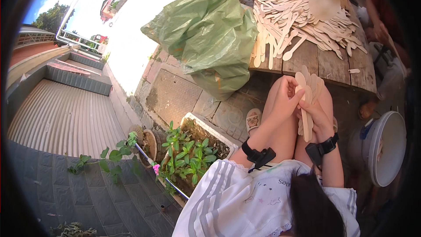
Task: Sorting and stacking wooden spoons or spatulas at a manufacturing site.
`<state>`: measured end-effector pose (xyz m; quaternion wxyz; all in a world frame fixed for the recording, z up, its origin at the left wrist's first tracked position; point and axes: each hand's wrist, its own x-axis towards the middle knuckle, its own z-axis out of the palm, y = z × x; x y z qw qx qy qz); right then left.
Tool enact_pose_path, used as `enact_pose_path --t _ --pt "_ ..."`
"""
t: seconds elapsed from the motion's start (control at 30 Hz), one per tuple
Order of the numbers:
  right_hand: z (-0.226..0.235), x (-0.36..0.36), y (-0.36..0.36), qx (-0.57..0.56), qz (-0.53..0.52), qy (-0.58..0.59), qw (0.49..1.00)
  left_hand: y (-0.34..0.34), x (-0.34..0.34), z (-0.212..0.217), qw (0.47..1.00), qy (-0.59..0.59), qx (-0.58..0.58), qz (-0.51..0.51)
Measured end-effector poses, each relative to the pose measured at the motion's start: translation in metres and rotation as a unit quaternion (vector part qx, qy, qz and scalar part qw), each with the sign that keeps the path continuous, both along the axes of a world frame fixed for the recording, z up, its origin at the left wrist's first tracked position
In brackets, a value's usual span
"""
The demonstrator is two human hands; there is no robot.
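Observation:
A fanned bundle of flat wooden spoons (305, 120) is held above my lap, rounded ends spread at the top and handles pointing down. My right hand (321, 118) is wrapped round the bundle from the right. My left hand (289, 94) has its fingers curled at the upper left of the bundle, thumb against the spoons; its fingertips are partly hidden. Just beyond my knees, a large loose heap of wooden spoons (294, 15) covers much of the wooden table (302, 59).
A big green woven sack (210, 35) stands left of the table. A white bucket (386, 149) is at my right. Potted plants (188, 153) grow in a white-rimmed planter at my left. Another person's arm (380, 24) shows beyond the table's right side. One short wooden piece (354, 71) lies near the table's edge.

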<state>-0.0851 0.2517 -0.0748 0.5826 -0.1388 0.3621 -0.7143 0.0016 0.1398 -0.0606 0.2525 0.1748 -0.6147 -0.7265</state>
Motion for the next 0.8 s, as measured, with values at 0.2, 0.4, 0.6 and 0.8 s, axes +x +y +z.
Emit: enact_pose_path --t 0.2,0.4,0.6,0.8 --pt "0.013 0.005 -0.006 -0.009 0.006 -0.037 0.999 -0.006 0.024 -0.005 0.99 -0.033 -0.134 0.033" --pt "0.011 0.002 -0.004 -0.072 0.0 -0.133 0.988 -0.024 0.051 0.057 0.92 -0.124 -0.371 -0.01" --pt "0.035 0.014 0.026 -0.026 -0.171 -0.032 0.984 -0.005 0.058 0.083 0.938 -0.108 -0.327 -0.031" --pt "0.135 0.058 0.081 -0.186 -0.4 0.195 0.876 0.098 0.041 0.057 0.814 0.122 0.516 -0.236"
